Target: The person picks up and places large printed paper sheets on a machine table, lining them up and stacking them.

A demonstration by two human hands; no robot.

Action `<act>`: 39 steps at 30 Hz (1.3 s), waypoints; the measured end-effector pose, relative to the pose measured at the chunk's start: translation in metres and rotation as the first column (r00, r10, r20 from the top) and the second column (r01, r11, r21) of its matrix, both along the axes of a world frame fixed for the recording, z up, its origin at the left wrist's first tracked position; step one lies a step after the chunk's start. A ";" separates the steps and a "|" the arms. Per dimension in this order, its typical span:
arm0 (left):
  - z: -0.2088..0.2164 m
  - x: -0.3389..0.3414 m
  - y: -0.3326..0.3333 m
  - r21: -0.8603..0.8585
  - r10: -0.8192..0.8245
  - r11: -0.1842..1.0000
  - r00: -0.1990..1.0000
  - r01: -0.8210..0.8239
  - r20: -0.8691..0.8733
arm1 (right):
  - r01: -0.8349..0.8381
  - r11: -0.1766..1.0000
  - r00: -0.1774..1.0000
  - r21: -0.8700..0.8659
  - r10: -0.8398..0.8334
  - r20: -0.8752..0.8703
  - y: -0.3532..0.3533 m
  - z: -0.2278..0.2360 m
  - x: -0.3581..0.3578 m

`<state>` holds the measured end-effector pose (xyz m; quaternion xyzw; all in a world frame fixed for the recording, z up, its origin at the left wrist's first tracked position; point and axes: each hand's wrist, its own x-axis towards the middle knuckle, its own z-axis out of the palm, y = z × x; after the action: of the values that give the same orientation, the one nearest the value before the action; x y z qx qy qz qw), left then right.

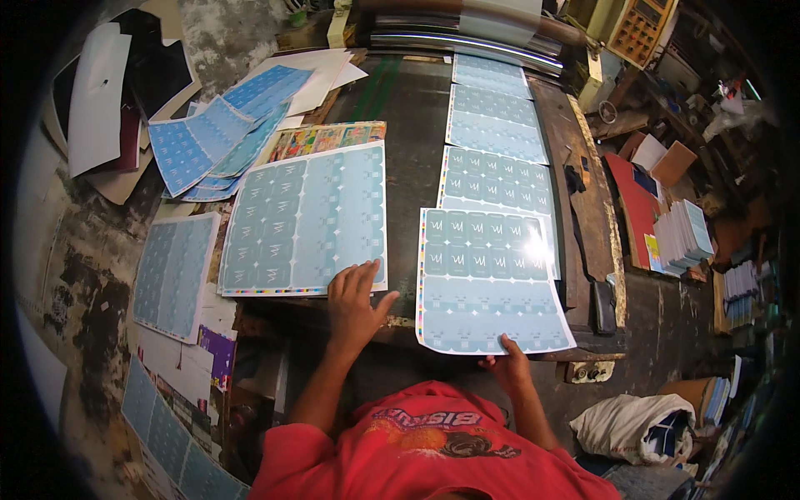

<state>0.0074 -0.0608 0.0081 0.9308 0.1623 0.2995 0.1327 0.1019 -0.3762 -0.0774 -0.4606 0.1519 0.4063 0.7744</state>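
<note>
My right hand (507,362) pinches the near edge of a printed sheet (492,287), thumb on top and fingers beneath. This glossy, pale blue-green sheet overlaps the near end of a row of similar sheets, among them a second printed sheet (496,177), that runs back to metal rollers (467,50). My left hand (360,293) rests with fingers apart on the near right corner of a stack of printed sheets (312,221) at the left of the dark machine table (400,175). Its thumb sticks out to the right, and nothing is gripped in it.
Loose blue sheets (208,146) lie fanned out behind the stack, and another sheet stack (173,275) is at far left. A control panel (640,32) stands at the back right. Bundled booklets (682,237) sit on the right, above a white sack (637,427) on the floor.
</note>
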 end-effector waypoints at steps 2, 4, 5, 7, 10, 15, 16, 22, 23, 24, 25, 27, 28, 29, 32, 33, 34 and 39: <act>-0.008 -0.003 0.004 -0.009 0.039 0.999 0.999 -0.039 0.004 | 0.010 1.000 0.999 -0.028 -0.011 -0.036 -0.008 -0.012 -0.009; -0.008 -0.003 0.005 -0.021 0.059 0.998 0.998 -0.059 -0.004 | 0.005 0.999 0.999 -0.052 -0.007 -0.054 -0.013 -0.011 -0.016; -0.006 -0.002 0.008 -0.070 0.045 0.997 0.999 -0.045 0.011 | 0.001 0.998 0.998 -0.063 -0.005 -0.062 -0.013 -0.010 -0.020; -0.001 0.001 0.010 -0.178 0.023 0.984 0.999 -0.018 0.026 | 0.016 0.998 0.997 -0.065 -0.021 -0.077 -0.017 -0.015 -0.026; -0.002 0.003 0.015 -0.210 0.065 0.976 0.996 -0.052 0.059 | 0.066 0.996 0.992 -0.059 -0.071 -0.100 -0.017 -0.016 -0.034; 0.009 0.013 0.027 -0.498 0.237 0.822 0.961 -0.276 -0.142 | 0.057 0.996 0.986 -0.075 -0.068 -0.151 -0.021 -0.019 -0.038; 0.000 0.012 0.027 -0.456 0.237 0.857 0.970 -0.238 -0.061 | 0.033 0.997 0.989 -0.074 -0.043 -0.139 -0.023 -0.018 -0.040; -0.017 0.002 0.018 -0.088 0.037 0.996 0.994 -0.028 0.104 | 0.007 0.998 0.994 -0.070 -0.015 -0.111 -0.027 -0.011 -0.041; -0.017 0.001 0.018 -0.033 0.010 0.999 0.996 -0.007 0.085 | 0.014 0.998 0.993 -0.068 -0.022 -0.114 -0.026 -0.010 -0.039; -0.015 -0.001 0.018 -0.054 0.005 0.999 0.999 -0.002 0.048 | 0.020 0.998 0.993 -0.061 -0.027 -0.116 -0.025 -0.011 -0.037; -0.014 0.000 0.020 -0.053 -0.010 0.999 0.998 0.013 0.060 | 0.023 0.998 0.992 -0.055 -0.030 -0.119 -0.024 -0.012 -0.033; -0.008 -0.002 0.022 -0.051 -0.024 0.998 0.996 0.028 0.081 | 0.032 0.998 0.990 -0.050 -0.039 -0.133 -0.019 -0.014 -0.025; -0.010 -0.003 0.024 -0.052 -0.038 0.998 0.996 0.043 0.080 | 0.038 0.998 0.989 -0.051 -0.045 -0.144 -0.016 -0.015 -0.020; -0.014 -0.002 0.027 -0.053 -0.050 0.997 0.996 0.054 0.080 | 0.040 0.998 0.987 -0.053 -0.048 -0.156 -0.014 -0.016 -0.014; -0.009 -0.001 0.025 -0.083 -0.057 0.995 0.995 0.063 0.081 | 0.113 0.990 0.987 -0.079 -0.121 -0.106 -0.007 -0.023 -0.001; -0.005 0.000 0.022 -0.100 -0.058 0.993 0.995 0.066 0.084 | 0.126 0.989 0.987 -0.072 -0.132 -0.094 -0.004 -0.024 0.000; -0.002 -0.001 0.021 -0.104 -0.048 0.993 0.995 0.057 0.087 | 0.140 0.988 0.986 -0.065 -0.145 -0.081 -0.001 -0.023 0.000; -0.012 -0.004 0.022 -0.207 0.051 0.978 0.980 -0.010 0.192 | 0.267 0.949 0.960 -0.169 -0.277 -0.041 0.019 -0.009 -0.008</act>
<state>0.0032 -0.0390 -0.0038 0.8754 0.1927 0.3735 0.2388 0.0941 -0.3571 -0.0863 -0.4832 0.2710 0.2965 0.7779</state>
